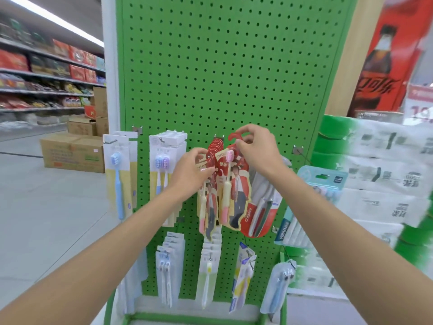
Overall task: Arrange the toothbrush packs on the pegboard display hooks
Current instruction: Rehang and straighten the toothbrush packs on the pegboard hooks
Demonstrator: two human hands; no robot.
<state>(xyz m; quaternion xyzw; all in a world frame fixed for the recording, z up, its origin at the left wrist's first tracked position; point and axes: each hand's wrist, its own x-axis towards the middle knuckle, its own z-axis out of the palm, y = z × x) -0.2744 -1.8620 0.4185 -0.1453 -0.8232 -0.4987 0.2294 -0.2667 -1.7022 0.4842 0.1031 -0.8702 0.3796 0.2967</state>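
At the middle of the green pegboard (234, 66), a bunch of red toothbrush packs (212, 150) hangs from a hook, and both hands are up against it. The left hand (189, 170) comes in from seven o'clock, and its fingers are curled round the left edge of the bunch, gripping it. The right hand (255, 148) comes in from five o'clock and pinches the red hanger tab of the front pack (235, 191) between thumb and fingertips. This pack holds a pink toothbrush and tilts a little toward five o'clock. Just behind it at four o'clock hangs a red toothpaste-brand pack (255, 216). At nine o'clock of the hands hang a twin-brush pack (161, 165) and, further out, a blue-brush pack (117, 174). At three o'clock a bare hook (297, 148) sticks out, with a teal pack (321, 184) beyond it. A lower row of packs (208, 266) hangs at six o'clock. Cardboard boxes (72, 153) sit on the floor at nine o'clock.
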